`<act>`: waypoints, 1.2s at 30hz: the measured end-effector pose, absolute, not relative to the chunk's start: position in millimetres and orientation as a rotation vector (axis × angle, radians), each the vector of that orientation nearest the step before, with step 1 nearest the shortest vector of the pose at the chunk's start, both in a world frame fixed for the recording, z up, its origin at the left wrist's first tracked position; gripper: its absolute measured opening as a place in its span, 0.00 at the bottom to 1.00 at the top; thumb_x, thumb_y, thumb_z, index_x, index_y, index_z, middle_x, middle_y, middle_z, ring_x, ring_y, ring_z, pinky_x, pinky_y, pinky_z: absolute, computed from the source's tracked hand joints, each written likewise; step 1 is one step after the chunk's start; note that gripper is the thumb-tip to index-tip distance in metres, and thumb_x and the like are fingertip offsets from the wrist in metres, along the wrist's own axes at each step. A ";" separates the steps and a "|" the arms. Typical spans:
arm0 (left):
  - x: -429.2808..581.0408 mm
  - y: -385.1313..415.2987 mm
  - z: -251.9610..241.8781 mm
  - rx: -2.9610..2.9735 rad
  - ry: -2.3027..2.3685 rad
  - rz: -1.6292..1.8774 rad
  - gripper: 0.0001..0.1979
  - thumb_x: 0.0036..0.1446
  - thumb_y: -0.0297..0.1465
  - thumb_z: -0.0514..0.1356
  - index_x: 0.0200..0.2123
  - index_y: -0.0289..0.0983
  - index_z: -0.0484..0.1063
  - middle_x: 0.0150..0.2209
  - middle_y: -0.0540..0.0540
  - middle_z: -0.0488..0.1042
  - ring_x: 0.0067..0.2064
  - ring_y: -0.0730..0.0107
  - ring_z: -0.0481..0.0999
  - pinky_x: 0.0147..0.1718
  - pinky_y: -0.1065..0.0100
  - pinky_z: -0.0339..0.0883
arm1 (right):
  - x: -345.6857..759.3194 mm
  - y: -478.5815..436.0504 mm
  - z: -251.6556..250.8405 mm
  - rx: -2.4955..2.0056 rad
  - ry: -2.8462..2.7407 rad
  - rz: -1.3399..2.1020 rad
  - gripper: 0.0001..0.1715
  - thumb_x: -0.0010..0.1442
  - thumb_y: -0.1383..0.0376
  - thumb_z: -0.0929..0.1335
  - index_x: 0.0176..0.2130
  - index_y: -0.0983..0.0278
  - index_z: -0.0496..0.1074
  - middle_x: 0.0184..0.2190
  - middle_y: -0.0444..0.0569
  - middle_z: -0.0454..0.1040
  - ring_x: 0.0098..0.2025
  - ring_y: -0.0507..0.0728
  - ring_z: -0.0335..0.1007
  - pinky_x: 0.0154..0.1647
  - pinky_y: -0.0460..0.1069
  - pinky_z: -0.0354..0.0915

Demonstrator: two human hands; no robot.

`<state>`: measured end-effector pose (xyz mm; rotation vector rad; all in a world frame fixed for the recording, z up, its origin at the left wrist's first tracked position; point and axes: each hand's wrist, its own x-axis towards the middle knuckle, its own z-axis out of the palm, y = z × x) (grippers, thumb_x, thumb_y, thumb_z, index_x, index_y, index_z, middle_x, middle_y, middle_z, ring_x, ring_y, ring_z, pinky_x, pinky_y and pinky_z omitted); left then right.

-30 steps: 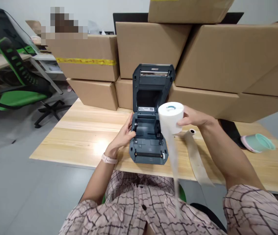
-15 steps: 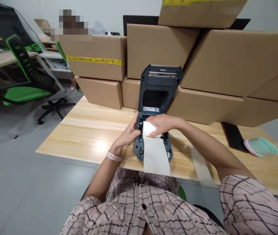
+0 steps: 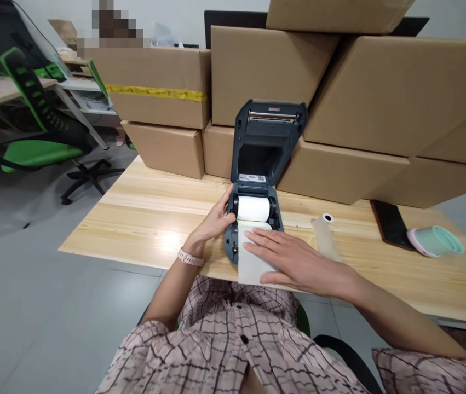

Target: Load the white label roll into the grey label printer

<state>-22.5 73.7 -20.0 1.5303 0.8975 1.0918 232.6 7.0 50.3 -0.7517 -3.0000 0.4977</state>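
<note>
A dark grey label printer (image 3: 266, 139) stands open on the wooden table (image 3: 142, 219), its lid tilted back against the boxes. A white paper roll (image 3: 253, 208) sits in its bay, and a strip of paper (image 3: 249, 262) runs forward over the front. My right hand (image 3: 294, 260) lies flat on that strip, fingers stretched out. My left hand (image 3: 216, 221) rests against the printer's left side by the roll holder, fingers curled on the casing.
Cardboard boxes (image 3: 339, 93) are stacked along the back of the table. A nearly spent roll core with a brown strip (image 3: 325, 235), a black phone (image 3: 389, 223) and a tipped mint cup (image 3: 436, 241) lie to the right. A green office chair (image 3: 35, 142) stands at left.
My right hand brought the white roll down from the air into the printer bay, let go, and now lies flat on the paper strip. My left hand stayed at the printer's left side.
</note>
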 end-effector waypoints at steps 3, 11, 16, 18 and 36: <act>-22.4 74.3 -21.8 1.539 0.921 1.099 0.48 0.56 0.34 0.62 0.76 0.36 0.44 0.77 0.40 0.48 0.77 0.50 0.50 0.75 0.52 0.45 | 229.7 -0.2 41.5 -0.769 -2.984 0.453 0.49 0.68 0.39 0.62 0.74 0.66 0.55 0.76 0.62 0.49 0.77 0.70 0.44 0.72 0.67 0.57; -6.1 27.0 6.0 2.271 1.055 1.025 0.30 0.71 0.38 0.53 0.73 0.42 0.55 0.75 0.41 0.54 0.77 0.57 0.50 0.75 0.49 0.43 | 223.5 -4.0 34.3 -0.735 -2.982 0.385 0.59 0.62 0.34 0.64 0.72 0.73 0.56 0.73 0.71 0.54 0.76 0.74 0.46 0.72 0.69 0.57; 2.3 9.3 8.6 2.483 0.947 0.629 0.30 0.72 0.45 0.51 0.71 0.41 0.59 0.71 0.39 0.64 0.73 0.56 0.61 0.74 0.46 0.43 | 231.3 -15.3 48.0 -0.710 -2.977 0.345 0.50 0.61 0.39 0.70 0.68 0.68 0.65 0.69 0.66 0.64 0.74 0.73 0.55 0.69 0.68 0.62; 2.2 9.0 7.0 2.510 0.963 0.603 0.31 0.71 0.47 0.52 0.71 0.41 0.59 0.71 0.38 0.62 0.74 0.55 0.60 0.74 0.45 0.42 | 243.3 -17.2 67.4 -0.623 -2.995 0.420 0.42 0.64 0.41 0.69 0.68 0.60 0.66 0.66 0.58 0.71 0.70 0.69 0.63 0.64 0.66 0.69; 3.5 -75.8 -3.7 2.562 0.860 1.137 0.25 0.65 0.29 0.62 0.65 0.42 0.68 0.55 0.42 0.81 0.64 0.57 0.76 0.63 0.49 0.72 | 209.6 193.4 149.5 -0.955 -1.832 0.668 0.48 0.69 0.32 0.49 0.62 0.64 0.67 0.62 0.51 0.73 0.63 0.60 0.67 0.70 0.58 0.60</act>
